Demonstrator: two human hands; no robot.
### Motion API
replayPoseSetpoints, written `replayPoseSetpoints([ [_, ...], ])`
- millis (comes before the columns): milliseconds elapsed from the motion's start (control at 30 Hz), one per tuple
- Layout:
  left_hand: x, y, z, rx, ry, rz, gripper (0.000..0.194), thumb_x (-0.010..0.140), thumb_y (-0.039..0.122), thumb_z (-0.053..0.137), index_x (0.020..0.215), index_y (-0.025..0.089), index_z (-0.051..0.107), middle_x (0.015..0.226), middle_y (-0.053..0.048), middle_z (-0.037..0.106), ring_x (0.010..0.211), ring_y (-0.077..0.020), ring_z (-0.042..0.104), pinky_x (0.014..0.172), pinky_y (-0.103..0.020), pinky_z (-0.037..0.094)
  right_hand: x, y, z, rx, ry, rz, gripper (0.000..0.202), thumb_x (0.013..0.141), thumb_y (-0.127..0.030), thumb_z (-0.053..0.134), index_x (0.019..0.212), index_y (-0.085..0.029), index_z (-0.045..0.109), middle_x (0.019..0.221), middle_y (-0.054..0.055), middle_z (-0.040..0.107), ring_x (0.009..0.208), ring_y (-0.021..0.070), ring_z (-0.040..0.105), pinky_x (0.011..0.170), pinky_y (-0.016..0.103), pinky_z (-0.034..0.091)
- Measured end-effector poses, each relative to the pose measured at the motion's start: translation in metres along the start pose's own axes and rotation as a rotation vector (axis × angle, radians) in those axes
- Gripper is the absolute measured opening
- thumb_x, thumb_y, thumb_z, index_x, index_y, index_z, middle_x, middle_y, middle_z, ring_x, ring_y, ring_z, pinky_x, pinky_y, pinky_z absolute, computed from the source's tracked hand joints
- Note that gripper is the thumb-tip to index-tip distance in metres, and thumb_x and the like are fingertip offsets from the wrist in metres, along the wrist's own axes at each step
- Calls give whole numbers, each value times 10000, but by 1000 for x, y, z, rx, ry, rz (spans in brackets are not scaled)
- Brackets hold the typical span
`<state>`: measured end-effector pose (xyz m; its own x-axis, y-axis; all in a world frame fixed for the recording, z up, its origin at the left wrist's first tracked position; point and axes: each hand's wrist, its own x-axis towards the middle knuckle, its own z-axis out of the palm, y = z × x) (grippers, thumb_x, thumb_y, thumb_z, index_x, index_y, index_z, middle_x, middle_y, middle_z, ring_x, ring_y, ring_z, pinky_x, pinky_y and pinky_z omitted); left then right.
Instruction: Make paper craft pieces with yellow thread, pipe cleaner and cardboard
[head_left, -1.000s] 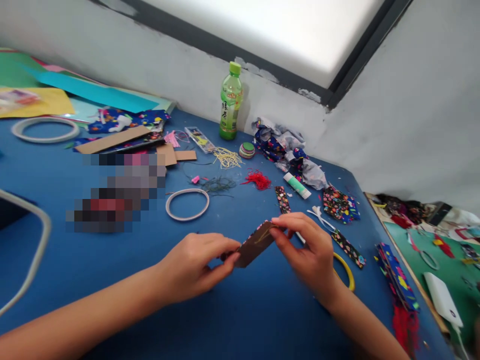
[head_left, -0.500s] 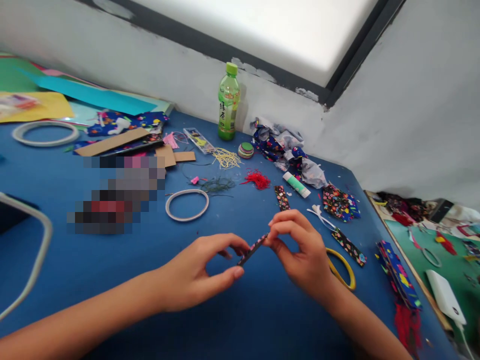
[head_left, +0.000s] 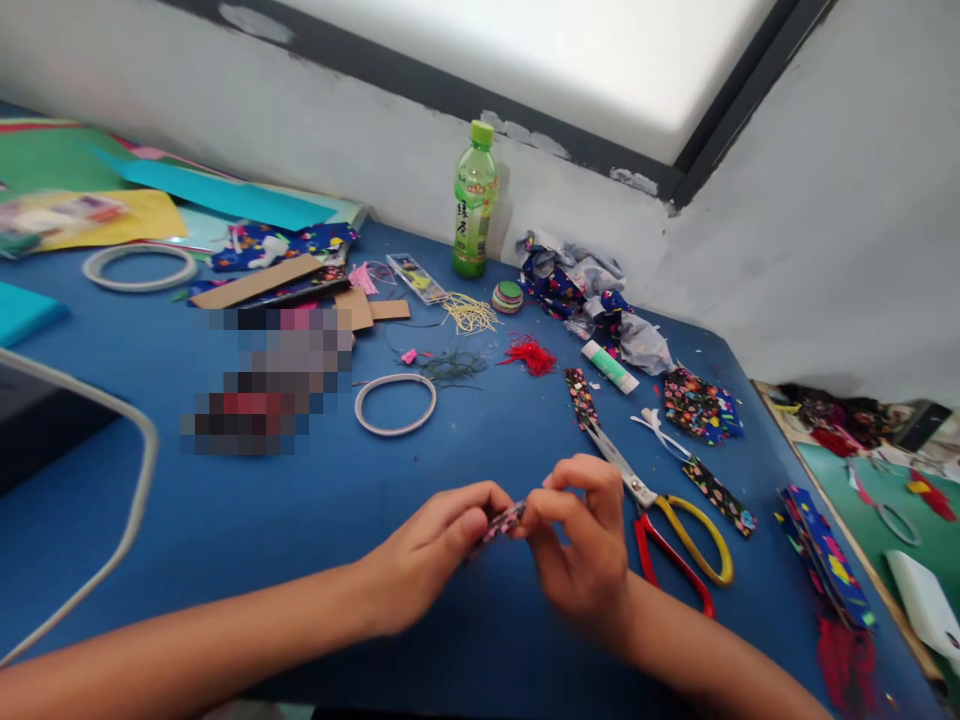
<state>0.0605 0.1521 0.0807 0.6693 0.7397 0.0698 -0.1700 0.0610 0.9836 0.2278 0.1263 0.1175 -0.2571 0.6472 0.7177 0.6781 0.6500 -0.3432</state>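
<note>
Between my hands is a small floral strip [head_left: 505, 521], dark with pink spots. My left hand [head_left: 439, 540] pinches its left end between thumb and fingers. At the other end, the fingertips of my right hand [head_left: 581, 530] are closed on the strip. Scissors [head_left: 637, 488] with one yellow and one red handle lie just right of my right hand, their blade tips at a black floral strip [head_left: 581, 398]. Another floral strip [head_left: 718, 495] with white ties rests farther right.
A green bottle [head_left: 474, 205] stands near the wall. Around it are a glue stick [head_left: 610, 367], red threads [head_left: 529, 354], a tape ring [head_left: 395, 405] and crumpled fabric [head_left: 577, 285]. A pale curved frame [head_left: 142, 490] stands at the left.
My left hand has closed its thumb and fingers on the strip. Both hands are slightly lower in view, and more of the scissors shows. The view has shifted a little.
</note>
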Motion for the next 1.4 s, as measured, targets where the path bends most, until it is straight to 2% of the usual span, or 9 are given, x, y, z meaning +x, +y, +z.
replayPoseSetpoints([
  [133,-2,1,-3,197,-27,247,638,737,769,444,803,144,557,702,-17,538,608,-131,432,590,-242,365,-3,-3,2,21,70,-114,192,860,-106,506,773,-234,620,764,15,455,743,158,476,711,319,422],
  [267,-5,-2,3,187,-17,311,614,833,707,354,869,132,566,710,-44,585,604,-142,486,597,-246,394,-2,-2,-1,6,87,-220,221,870,-114,509,744,-248,631,711,4,449,695,141,464,682,298,416],
  [700,-9,-13,17,-58,219,87,638,796,761,337,720,157,526,627,-25,512,572,-140,484,554,-264,440,-8,6,17,-169,66,-255,141,886,-147,516,834,-231,617,695,-11,588,722,136,528,765,326,379],
  [833,5,2,0,-286,467,-36,654,794,782,243,784,178,495,595,6,464,474,-109,437,462,-253,439,-20,-2,27,-77,-64,-367,158,904,-199,538,799,-235,650,745,-56,650,758,97,540,783,302,365],
  [900,14,18,-17,-379,646,14,657,849,720,85,755,199,473,595,18,422,471,-99,425,490,-253,475,-24,-6,30,-10,-120,-443,169,899,-198,551,771,-233,655,769,-84,672,764,77,551,798,285,380],
  [933,17,25,-25,-405,659,32,682,863,685,4,734,202,468,608,15,412,491,-98,431,510,-250,485,-24,-7,32,20,-137,-437,158,896,-199,556,775,-226,654,772,-79,681,762,80,560,796,284,396],
  [1033,23,37,-38,-464,568,8,728,842,714,-3,718,190,487,604,11,431,463,-92,428,471,-252,487,-20,-4,32,200,-189,-248,158,911,-167,510,826,-195,639,763,-16,694,729,106,598,719,273,462],
  [1200,24,23,-32,-496,375,-85,718,741,812,319,800,144,575,608,2,524,465,-101,501,484,-266,524,-6,5,23,655,-236,112,153,854,-57,549,829,-182,633,748,16,709,746,108,677,688,210,542],
  [1400,25,19,-29,-514,351,-104,716,659,819,466,777,128,612,569,0,557,452,-106,518,484,-258,530,2,12,11,728,-100,403,176,729,-79,717,743,-219,613,745,-34,712,686,110,691,680,214,565],
])
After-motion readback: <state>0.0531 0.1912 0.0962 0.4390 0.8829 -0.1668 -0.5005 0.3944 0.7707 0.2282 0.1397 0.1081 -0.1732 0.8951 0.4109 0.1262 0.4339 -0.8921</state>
